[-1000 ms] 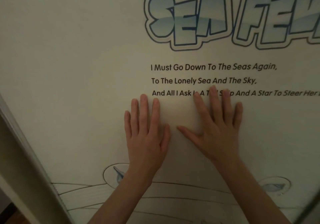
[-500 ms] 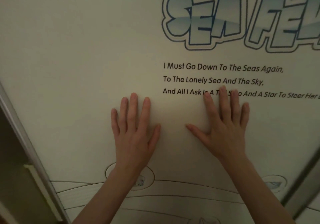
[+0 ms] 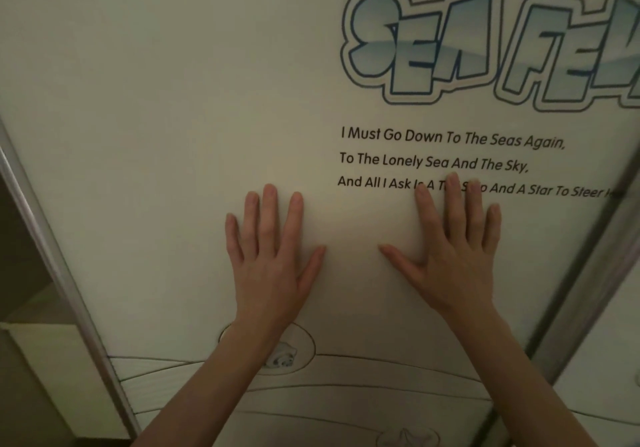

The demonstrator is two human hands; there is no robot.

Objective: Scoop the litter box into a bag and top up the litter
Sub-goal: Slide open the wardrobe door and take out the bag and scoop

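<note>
Two bare forearms reach up from the bottom edge. The left hand (image 3: 273, 266) and right hand (image 3: 450, 256) lie flat on a pale sliding door panel (image 3: 173, 135), fingers (image 3: 270, 211) spread and released, grasping nothing. The right fingertips cover the printed verse (image 3: 450, 162) beneath the "SEA" lettering (image 3: 422, 41). No litter box shows.

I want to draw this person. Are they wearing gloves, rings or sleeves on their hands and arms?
No gloves, rings or watch show. The left hand and right hand are bare, with slim fingers and short nails. Both forearms are bare too; no sleeve reaches into the picture.
</note>
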